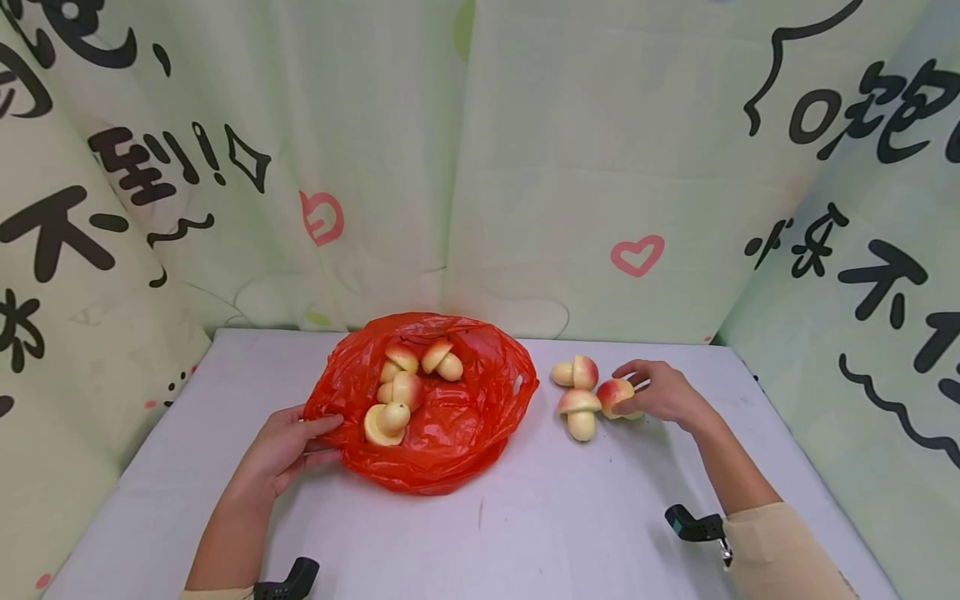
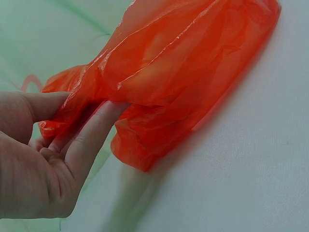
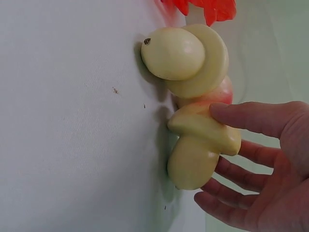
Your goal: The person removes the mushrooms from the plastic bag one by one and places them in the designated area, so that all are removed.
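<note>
Around the far side, from nine o'clock through twelve to three, I see a pale green curtain (image 1: 525,167) lettered in black. Before it stretches the white-covered bench (image 1: 450,550). Toward the bench's eleven o'clock sits a red plastic bag (image 1: 465,425), its mouth gaping upward. At the bag's edge, between eight and nine o'clock, the left hand (image 1: 292,450) pinches the thin plastic. Near the bench's two o'clock, the right hand (image 1: 663,392) grasps a red-and-cream mushroom (image 1: 612,397), thumb on the cap, fingers behind. Two loose mushrooms (image 1: 579,402) lie just beside that one, at its ten and eight; four bagged mushrooms (image 1: 405,387) run from the bag's eight o'clock to about one.
</note>
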{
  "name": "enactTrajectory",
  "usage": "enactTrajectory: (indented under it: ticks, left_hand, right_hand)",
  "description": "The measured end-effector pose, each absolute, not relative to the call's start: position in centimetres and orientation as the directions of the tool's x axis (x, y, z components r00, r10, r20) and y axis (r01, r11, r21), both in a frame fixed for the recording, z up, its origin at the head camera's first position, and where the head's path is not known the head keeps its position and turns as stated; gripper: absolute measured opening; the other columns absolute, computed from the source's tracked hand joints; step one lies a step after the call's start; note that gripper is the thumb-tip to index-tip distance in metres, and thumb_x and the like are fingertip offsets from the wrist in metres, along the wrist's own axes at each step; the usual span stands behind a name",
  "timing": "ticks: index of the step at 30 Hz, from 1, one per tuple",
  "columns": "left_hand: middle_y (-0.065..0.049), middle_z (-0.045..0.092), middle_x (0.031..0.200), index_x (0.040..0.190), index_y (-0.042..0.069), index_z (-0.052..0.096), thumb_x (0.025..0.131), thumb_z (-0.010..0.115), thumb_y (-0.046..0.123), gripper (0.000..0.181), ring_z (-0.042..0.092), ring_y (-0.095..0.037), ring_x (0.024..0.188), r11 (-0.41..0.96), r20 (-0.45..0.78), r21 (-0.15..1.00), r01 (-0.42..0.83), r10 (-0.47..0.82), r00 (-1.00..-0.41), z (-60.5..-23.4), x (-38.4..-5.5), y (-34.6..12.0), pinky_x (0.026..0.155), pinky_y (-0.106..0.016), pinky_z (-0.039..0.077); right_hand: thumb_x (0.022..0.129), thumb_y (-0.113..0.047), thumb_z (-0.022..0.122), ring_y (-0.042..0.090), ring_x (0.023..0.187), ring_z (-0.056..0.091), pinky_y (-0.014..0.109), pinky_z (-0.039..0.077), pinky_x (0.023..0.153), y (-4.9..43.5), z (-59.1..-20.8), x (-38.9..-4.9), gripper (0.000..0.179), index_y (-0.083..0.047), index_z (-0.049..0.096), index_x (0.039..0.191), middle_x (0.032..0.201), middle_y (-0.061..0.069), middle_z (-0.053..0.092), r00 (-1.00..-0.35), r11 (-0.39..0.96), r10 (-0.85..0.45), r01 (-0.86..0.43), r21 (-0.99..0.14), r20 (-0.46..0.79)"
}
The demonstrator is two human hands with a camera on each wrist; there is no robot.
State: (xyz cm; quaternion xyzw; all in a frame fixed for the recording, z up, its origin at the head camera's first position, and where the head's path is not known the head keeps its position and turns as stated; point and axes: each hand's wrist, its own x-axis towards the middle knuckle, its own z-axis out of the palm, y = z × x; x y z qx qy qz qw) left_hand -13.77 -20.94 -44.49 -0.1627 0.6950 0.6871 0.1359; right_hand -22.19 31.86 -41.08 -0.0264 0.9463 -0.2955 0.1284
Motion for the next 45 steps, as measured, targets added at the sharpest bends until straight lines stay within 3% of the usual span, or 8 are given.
enactTrajectory:
  ticks: [20,32,45]
  left_hand:
    - [-0.007,0.075,0.115,0.150,-0.005,0.041,0.100,0.071,0.027,0.066,0.078,-0.020,0.090,0.002,-0.412,0.911,-0.413,-0.039,-0.910,-44.6,-14.0,-21.0,0.081,-0.038,0.065]
    - [-0.006,0.075,0.112,0.150,-0.005,0.042,0.101,0.070,0.026,0.065,0.079,-0.020,0.089,0.003,-0.412,0.911,-0.412,-0.038,-0.911,-44.5,-13.8,-21.0,0.082,-0.038,0.065]
    - [-0.007,0.075,0.116,0.151,-0.004,0.041,0.100,0.071,0.027,0.067,0.079,-0.021,0.090,-0.007,-0.410,0.912,-0.410,-0.043,-0.911,-44.8,-14.0,-21.1,0.081,-0.038,0.065]
  right_hand:
    - [0.082,-0.027,0.087,0.040,0.114,0.061,0.042,0.061,0.084,31.8,-40.9,-22.0,0.067,-0.001,0.059,0.137,0.129,0.026,0.063,-0.965,0.813,-0.134,0.024,-0.581,-0.226]
    - [0.085,-0.027,0.085,0.044,0.118,0.058,0.048,0.061,0.089,31.4,-40.0,-21.5,0.065,0.000,0.058,0.138,0.134,0.029,0.060,-0.980,0.813,-0.110,0.006,-0.582,-0.165]
    - [0.092,-0.025,0.078,0.042,0.119,0.060,0.049,0.061,0.093,29.2,-38.1,-21.0,0.049,-0.003,0.061,0.133,0.131,0.024,0.063,-0.997,0.784,-0.065,-0.027,-0.621,-0.040]
